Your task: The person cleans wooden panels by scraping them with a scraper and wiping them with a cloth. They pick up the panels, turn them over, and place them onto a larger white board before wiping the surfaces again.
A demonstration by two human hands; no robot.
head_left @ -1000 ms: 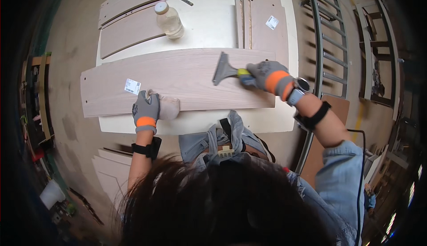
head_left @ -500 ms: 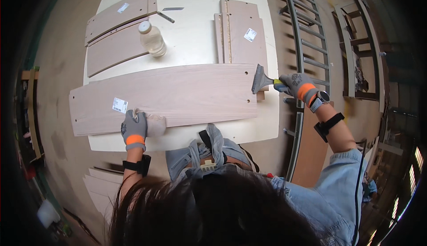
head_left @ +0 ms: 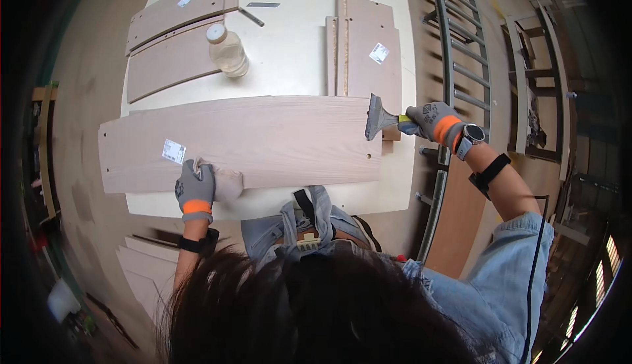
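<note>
Viewing remotely, I note a capped bottle (head_left: 229, 54) on the white worktable (head_left: 289, 51), beyond the long wooden panel (head_left: 263, 140). Shorter boards (head_left: 174, 64) lie far left; a board stack (head_left: 370, 54) at far right runs under the panel's right end. Roller conveyor (head_left: 469, 51) stands beside the table's right edge. Left hand (head_left: 195, 188), gloved: fingers curled around a bunched beige cloth (head_left: 228, 184) at the panel's near edge. Right hand (head_left: 434, 123), gloved: fingers wrapped around the scraper (head_left: 380, 119) handle, blade over the panel's right end; blade contact I cannot tell.
</note>
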